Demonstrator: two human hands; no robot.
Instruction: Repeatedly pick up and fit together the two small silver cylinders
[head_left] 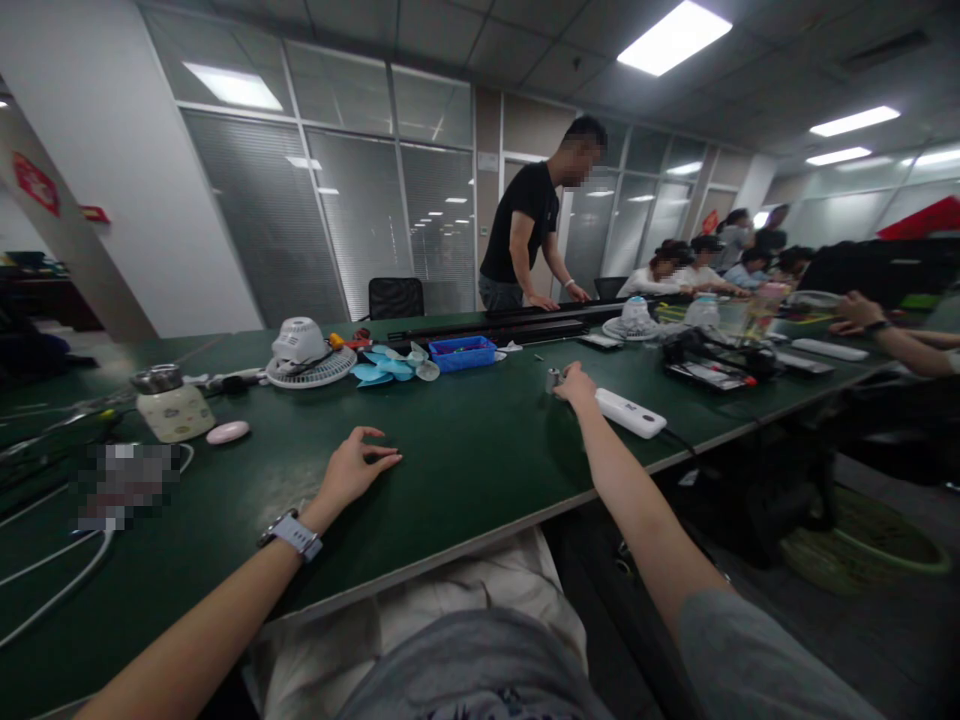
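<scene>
My left hand (pixel 357 468) rests over the green table, fingers apart with nothing between them, and a grey-strapped watch (pixel 297 534) is on that wrist. Farther out, my right hand (pixel 577 385) has its fingers closed at a small grey metal cylinder (pixel 553 380), which stands up beside the fingertips. The fingers partly hide its lower end. Right behind that hand lies a long white device (pixel 631 413) with a dark cable.
Light-blue fan blades (pixel 390 366), a blue tray (pixel 463 353) and a white fan part (pixel 300 350) lie along the table's far side. At left are a patterned jar (pixel 174 410) and a pink oval object (pixel 228 433). Across stands a person in black (pixel 523 225); another person's hand (pixel 859 312) is at right.
</scene>
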